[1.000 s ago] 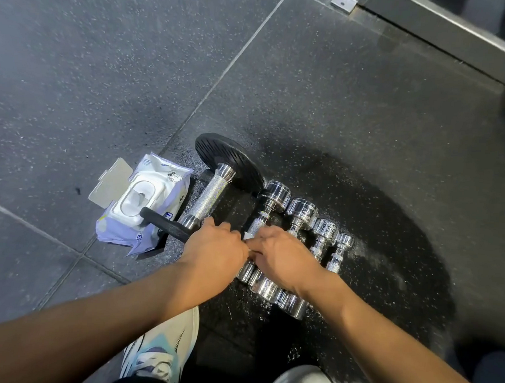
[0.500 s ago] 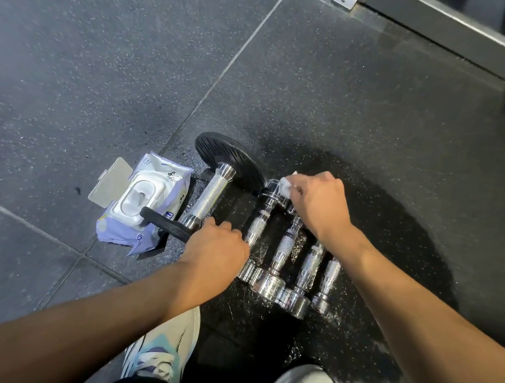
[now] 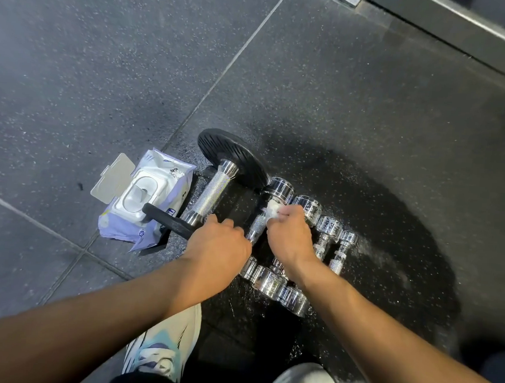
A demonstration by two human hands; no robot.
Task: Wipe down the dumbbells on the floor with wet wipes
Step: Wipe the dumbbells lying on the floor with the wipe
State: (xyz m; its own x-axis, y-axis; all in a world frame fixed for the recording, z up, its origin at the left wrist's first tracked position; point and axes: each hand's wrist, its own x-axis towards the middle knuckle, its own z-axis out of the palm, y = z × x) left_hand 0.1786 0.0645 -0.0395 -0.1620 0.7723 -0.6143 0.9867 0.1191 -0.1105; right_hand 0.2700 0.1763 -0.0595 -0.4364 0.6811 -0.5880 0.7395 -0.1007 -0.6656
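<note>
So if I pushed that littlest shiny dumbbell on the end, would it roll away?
Probably: the littlest dumbbell has round ends, so a sideways push would likely roll it. It looks speckled with water drops, so it may feel slippery. It seems to be solid metal, so it is likely heavy for its size.

The left hand covers the near handle of the leftmost small chrome dumbbell. The right hand hides most of the crumpled white wet wipe and the handle of the neighbouring chrome dumbbell. Both white shoes are cut off by the bottom edge.
</note>
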